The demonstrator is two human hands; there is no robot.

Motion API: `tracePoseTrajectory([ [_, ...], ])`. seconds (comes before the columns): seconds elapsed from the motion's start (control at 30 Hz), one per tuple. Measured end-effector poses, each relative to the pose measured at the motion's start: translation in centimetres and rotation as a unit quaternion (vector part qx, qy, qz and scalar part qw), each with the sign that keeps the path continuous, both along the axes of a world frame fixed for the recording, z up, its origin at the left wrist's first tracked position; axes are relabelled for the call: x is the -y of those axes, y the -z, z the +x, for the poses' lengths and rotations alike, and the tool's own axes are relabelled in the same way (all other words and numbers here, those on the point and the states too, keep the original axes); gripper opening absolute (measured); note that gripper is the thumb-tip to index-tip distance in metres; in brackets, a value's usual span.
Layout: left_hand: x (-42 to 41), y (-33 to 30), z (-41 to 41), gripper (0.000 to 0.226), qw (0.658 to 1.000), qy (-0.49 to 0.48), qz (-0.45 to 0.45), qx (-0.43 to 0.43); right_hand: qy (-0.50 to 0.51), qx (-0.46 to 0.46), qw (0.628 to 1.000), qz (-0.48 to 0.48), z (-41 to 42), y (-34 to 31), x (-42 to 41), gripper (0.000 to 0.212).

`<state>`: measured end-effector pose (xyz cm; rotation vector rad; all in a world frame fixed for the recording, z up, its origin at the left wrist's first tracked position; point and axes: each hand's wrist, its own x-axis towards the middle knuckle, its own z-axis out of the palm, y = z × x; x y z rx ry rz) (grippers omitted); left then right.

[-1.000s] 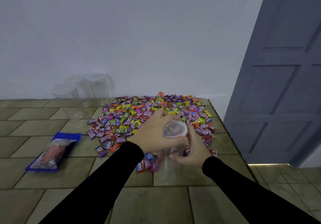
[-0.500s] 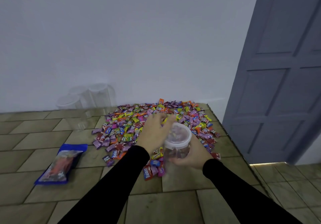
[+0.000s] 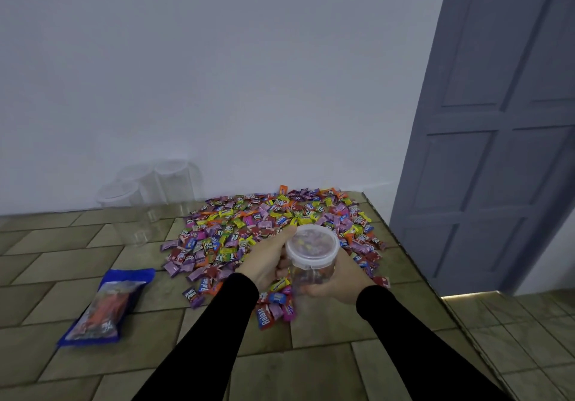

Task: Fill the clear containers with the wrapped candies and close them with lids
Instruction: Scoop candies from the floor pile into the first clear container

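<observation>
Lid seated on filled container, held just above the near edge of the candy pile.

I have my right hand wrapped round the body and left hand curled against the rim. I'd press evenly round the edge until it seats, keeping it upright, then park it by the empty containers.

The tile-patterned bench carries a spread of wrapped candies, empty clear containers and a blue packet.
</observation>
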<state>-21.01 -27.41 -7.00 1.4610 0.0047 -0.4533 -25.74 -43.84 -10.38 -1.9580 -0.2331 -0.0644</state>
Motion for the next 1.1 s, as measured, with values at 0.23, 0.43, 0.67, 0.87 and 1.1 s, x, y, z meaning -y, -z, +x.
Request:
tracePoseTrajectory([
  [0.23, -0.1, -1.0, -0.1, 0.027, 0.981, -0.013, 0.141, 0.137, -0.004, -0.019, 1.0, -0.014, 0.1, -0.2, 0.2, 0.071],
  [0.43, 3.4, -5.2, 2.1, 0.034, 0.82, 0.029, 0.397, 0.411, -0.011, -0.059, 0.997, -0.043, 0.4, -0.3, 0.6, 0.068],
  [0.67, 7.1, -5.1, 3.9, 0.046, 0.704, 0.262, 0.524, 0.401, -0.03, -0.059, 0.997, -0.041, 0.5, -0.3, 0.7, 0.058],
  [0.87, 7.1, -5.1, 4.5, 0.035, 0.691, 0.306, 0.54, 0.37, -0.047, -0.051, 0.997, -0.036, 0.8, -0.1, 1.0, 0.063],
  [1.1, 5.0, -6.1, 2.7, 0.029, 0.728, 0.17, 0.429, 0.507, -0.034, -0.06, 0.998, -0.002, 0.7, 0.1, 0.9, 0.071],
])
